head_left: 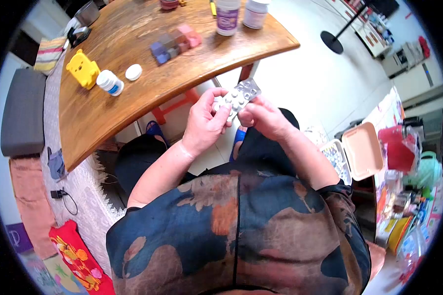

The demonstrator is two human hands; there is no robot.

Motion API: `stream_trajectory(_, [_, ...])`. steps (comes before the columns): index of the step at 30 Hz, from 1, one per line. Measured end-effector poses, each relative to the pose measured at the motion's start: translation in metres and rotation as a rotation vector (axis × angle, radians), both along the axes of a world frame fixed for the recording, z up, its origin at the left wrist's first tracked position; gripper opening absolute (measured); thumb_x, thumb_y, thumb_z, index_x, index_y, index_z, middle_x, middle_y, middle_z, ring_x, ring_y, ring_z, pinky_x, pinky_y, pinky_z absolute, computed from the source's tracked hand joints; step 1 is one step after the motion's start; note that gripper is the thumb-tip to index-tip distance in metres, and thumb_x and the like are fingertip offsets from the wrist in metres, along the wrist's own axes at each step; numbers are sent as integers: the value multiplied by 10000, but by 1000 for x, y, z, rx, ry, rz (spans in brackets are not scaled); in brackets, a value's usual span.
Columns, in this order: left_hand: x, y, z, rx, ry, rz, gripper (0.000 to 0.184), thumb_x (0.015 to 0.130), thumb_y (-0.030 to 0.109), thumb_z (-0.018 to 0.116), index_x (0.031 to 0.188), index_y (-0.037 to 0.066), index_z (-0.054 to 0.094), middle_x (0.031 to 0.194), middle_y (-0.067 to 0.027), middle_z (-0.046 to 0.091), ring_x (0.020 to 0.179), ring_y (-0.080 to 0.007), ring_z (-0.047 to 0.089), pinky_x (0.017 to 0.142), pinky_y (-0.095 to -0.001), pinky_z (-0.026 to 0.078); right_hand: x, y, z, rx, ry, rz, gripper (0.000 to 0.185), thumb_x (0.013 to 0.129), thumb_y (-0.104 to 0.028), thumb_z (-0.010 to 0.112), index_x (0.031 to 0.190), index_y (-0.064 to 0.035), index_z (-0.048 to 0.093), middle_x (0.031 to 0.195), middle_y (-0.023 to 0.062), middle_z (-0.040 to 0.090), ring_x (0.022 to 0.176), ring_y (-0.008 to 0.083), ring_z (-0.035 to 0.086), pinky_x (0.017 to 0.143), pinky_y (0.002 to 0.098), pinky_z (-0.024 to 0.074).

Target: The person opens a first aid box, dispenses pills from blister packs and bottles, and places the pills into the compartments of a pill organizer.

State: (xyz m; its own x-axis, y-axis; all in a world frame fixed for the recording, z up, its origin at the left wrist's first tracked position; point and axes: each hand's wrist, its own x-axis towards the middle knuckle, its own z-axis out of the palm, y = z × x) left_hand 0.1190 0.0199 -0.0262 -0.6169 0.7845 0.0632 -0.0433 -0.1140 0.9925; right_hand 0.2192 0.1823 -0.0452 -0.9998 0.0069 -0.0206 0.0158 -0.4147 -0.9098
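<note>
A silver blister pack of white tablets (237,100) is held between my two hands, over my lap and just off the table's front edge. My left hand (207,115) pinches its left end, thumb on top. At the pack's lower right side, my right hand (262,117) grips it with curled fingers; some fingertips are hidden. Several blisters near the upper right end look flattened. On the table, a small white bottle (110,82) stands uncapped, with a white cap (133,72) lying beside it. A pill organizer with coloured compartments (175,43) sits farther back.
The wooden table (202,64) curves in front of me. On it are a yellow bear-shaped holder (83,69), a purple-labelled tub (227,17) and a white jar (255,13). An open box (362,150) lies at right; a sofa (79,142) stands at left.
</note>
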Motion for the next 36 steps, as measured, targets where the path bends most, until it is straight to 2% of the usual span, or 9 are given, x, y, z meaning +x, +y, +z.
stream_trajectory(3, [-12,-13,1,28,-46,51,258,926,113,564,1169,39,517,685,3,591,550,-39,527,486,-192,421,-22,-21,3,13,-52,-73,124,932,-192,504,900,-85,559,714,-50,473,595,61,386,547,221,320])
stream_trajectory(5, [-20,-20,10,36,-9,61,254,952,132,545,1182,37,494,823,5,579,606,-28,530,487,-169,424,-42,-24,7,-192,5,48,111,924,-157,486,928,-84,569,722,-41,500,603,69,410,554,232,333])
stream_trajectory(20, [-57,-46,36,86,33,261,245,907,48,543,1147,9,514,791,-30,635,644,-52,578,552,-228,470,-105,-52,42,-167,-97,19,186,921,-141,494,759,-87,570,609,-43,456,534,74,365,522,247,291])
stream_trajectory(23, [-56,-40,36,136,44,277,235,895,55,551,1125,9,528,779,-79,654,629,-101,610,566,-264,486,-105,-46,39,-130,-110,-20,178,916,-124,492,759,-86,567,605,-46,459,520,69,361,509,243,288])
stream_trajectory(25, [-56,-38,33,-66,277,341,230,871,61,563,1095,6,550,794,-156,666,657,-227,670,606,-322,522,-105,-46,38,-122,-80,-56,152,906,-102,487,778,-90,567,603,-48,456,510,61,361,494,237,293])
stream_trajectory(26, [-55,-36,33,-64,276,336,230,871,61,563,1095,6,550,794,-156,666,657,-227,670,606,-322,522,-105,-48,39,-120,-81,-61,152,906,-102,487,778,-90,567,603,-48,456,510,61,361,494,237,293])
stream_trajectory(28, [-51,-32,33,-9,578,444,241,882,77,565,1116,18,565,677,-59,604,557,-91,557,520,-259,456,-104,-56,45,-13,-149,-236,133,895,-88,483,789,-97,564,606,-52,451,507,50,364,474,230,293])
stream_trajectory(35, [-44,-27,34,11,577,425,247,877,56,561,1120,12,568,673,-61,604,555,-92,566,522,-260,459,-100,-46,44,86,-159,-202,120,883,-88,492,789,-96,567,625,-44,479,509,50,391,462,223,297])
stream_trajectory(36, [-43,-29,38,-13,413,374,239,875,51,556,1109,5,562,682,-86,610,558,-126,586,534,-270,473,-99,-45,42,85,-158,-204,120,883,-88,492,789,-96,567,625,-44,479,509,50,391,462,223,297])
